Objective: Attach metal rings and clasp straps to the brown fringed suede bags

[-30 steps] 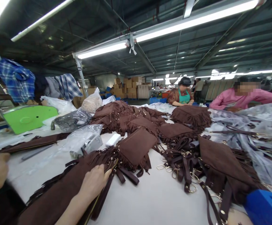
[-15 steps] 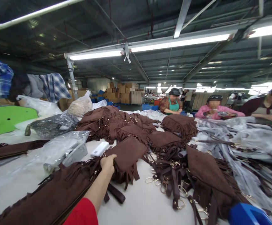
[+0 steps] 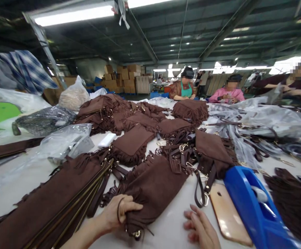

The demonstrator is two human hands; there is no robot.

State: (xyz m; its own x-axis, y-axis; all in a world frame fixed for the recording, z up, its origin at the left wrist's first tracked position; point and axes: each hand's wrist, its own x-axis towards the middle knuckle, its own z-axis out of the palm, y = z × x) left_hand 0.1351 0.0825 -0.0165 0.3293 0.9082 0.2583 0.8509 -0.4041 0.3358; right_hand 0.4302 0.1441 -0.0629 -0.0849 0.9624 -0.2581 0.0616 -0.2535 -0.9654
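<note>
Low in the frame, the left hand [image 3: 119, 212] now has its fingers clamped on a fringed brown bag [image 3: 152, 186] pulled nearer on the bench [image 3: 166, 224]; the right hand [image 3: 202, 230], newly in view, rests beside it, fingers apart.

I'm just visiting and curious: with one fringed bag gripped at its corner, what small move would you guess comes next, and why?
Probably the right hand should come across onto the brown fringed bag to steady it. The left hand is shut on the bag's near corner, by the metal ring, while the right hand lies open on the white table just beside the bag, holding nothing.
</note>
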